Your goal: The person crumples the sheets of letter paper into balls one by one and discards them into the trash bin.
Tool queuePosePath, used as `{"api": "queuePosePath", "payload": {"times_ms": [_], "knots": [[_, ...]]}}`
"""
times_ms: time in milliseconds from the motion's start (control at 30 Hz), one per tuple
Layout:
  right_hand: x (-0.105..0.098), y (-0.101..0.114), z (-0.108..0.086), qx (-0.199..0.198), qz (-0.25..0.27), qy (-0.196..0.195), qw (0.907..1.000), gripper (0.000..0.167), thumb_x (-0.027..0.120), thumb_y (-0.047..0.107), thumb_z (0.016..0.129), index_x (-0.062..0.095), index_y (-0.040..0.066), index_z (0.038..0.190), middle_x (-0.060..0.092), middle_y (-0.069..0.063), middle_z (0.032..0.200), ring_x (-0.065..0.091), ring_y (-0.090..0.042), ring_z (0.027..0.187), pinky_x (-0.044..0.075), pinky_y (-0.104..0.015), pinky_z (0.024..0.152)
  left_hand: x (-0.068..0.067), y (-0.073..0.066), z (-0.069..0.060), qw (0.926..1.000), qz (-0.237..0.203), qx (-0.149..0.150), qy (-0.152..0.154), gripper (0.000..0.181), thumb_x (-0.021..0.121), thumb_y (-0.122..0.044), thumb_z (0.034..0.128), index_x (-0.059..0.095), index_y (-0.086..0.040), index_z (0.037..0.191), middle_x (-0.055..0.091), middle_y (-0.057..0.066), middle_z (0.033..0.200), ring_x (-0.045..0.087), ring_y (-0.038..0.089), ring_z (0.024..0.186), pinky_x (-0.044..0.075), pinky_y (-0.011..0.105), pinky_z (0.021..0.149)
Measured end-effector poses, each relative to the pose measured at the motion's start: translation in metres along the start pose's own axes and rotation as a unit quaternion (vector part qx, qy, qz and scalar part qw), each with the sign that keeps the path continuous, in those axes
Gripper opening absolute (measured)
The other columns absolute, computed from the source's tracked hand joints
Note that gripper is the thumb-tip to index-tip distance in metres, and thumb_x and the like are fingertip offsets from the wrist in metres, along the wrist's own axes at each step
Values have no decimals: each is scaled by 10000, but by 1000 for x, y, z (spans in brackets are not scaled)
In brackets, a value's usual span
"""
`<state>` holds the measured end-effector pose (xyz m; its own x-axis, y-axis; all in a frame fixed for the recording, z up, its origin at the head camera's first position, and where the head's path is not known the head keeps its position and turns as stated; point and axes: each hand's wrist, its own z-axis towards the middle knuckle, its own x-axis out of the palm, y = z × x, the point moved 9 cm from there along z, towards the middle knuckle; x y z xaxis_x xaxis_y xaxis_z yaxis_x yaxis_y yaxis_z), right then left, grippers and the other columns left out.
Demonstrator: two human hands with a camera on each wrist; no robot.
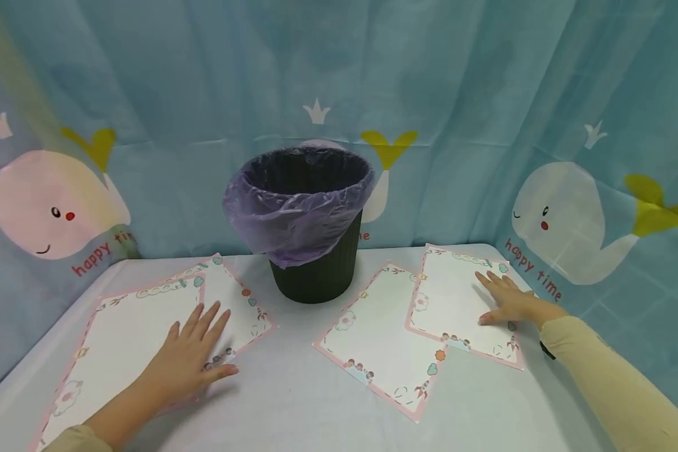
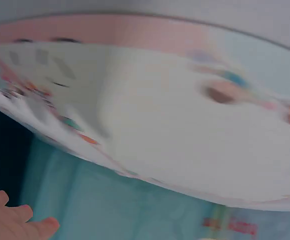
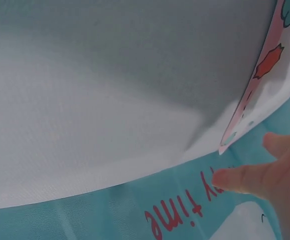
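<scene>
Four sheets of pink-bordered paper lie on the white table in two overlapping pairs. On the left, my left hand (image 1: 183, 364) is over the front sheet (image 1: 124, 339), fingers spread, near the sheet behind it (image 1: 234, 307). My right hand (image 1: 508, 301) is over the far right sheet (image 1: 452, 295), fingers spread, and that sheet overlaps another (image 1: 373, 333). Neither hand holds anything; whether they touch the paper I cannot tell. The left wrist view shows left fingertips (image 2: 22, 220) and blurred paper (image 2: 170, 115); the right wrist view shows right fingers (image 3: 250, 179) near a paper edge (image 3: 247, 95).
A dark bin (image 1: 316, 276) with a purple liner (image 1: 299, 220) stands at the back middle of the white table (image 1: 282, 408). Behind it hangs a blue curtain (image 1: 203, 94) printed with whales. A small black object (image 1: 547, 350) shows beside the right wrist.
</scene>
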<state>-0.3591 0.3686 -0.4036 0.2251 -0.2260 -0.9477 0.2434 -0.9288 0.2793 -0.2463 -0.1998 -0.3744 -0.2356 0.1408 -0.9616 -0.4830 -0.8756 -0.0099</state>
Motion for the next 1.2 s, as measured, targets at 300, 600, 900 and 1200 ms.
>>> {"api": "queuePosePath", "payload": {"times_ms": [300,600,900,1200], "knots": [[3,19,-3,-384,197,67,9990,1182,810,531,684,129,76,1537,65,-324,1539,15,-617,1347,43,-875,836,1,-74,33,9947,-606,835,-8,902,649,-556,852,282,-51,1503,234,206,1556,202,452,1403,267,697,1001],[8,78,-6,-1203,2,113,9927,1213,799,539,627,120,177,1565,70,-221,1586,20,-537,1395,55,-841,904,15,-118,65,9867,-787,1354,438,929,633,-596,839,315,-19,1494,192,219,1567,207,466,1402,313,671,998],[28,133,-12,-1719,-421,398,9834,1252,809,603,601,163,104,1550,124,-182,1594,32,-481,1424,38,-813,949,42,-145,94,9776,-835,1327,1405,1039,585,-686,818,207,-36,1535,128,200,1590,129,437,1434,261,652,1048],[58,186,-7,-2237,-925,711,9676,1273,806,623,582,168,104,1553,134,-170,1597,37,-459,1436,66,-806,962,72,-156,114,9697,-735,1282,1947,1054,600,-691,807,202,-40,1534,162,171,1590,99,413,1446,227,621,1084]]}}
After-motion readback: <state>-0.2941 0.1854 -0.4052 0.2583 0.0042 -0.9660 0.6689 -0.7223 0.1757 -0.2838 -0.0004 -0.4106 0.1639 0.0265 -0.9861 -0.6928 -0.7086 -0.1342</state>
